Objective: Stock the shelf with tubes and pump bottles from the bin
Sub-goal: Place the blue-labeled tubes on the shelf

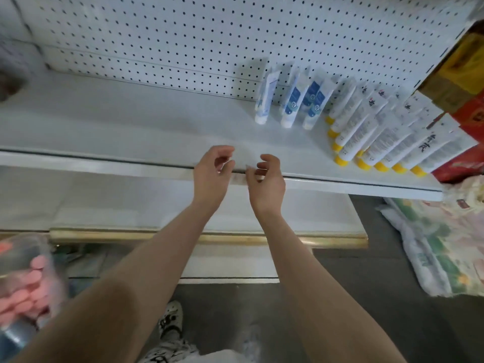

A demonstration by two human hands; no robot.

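Observation:
Both my hands hover over the front edge of the white shelf (131, 132), near its middle. My left hand (213, 170) has loosely curled fingers and holds nothing. My right hand (264, 179) is just beside it, fingers also loosely curled and empty. On the right of the shelf stand three white-and-blue tubes (290, 100) on their caps. Further right, several white tubes with yellow caps (366, 134) stand in rows. The clear bin (23, 284) at the lower left holds pink-capped items, blurred.
A white pegboard (183, 35) backs the shelf. Red and yellow boxes (466, 100) fill the shelf's far right. A lower white shelf (104, 205) with a gold edge sits beneath. Printed plastic packs (440, 244) lie on the floor at right. My shoe (171, 320) is below.

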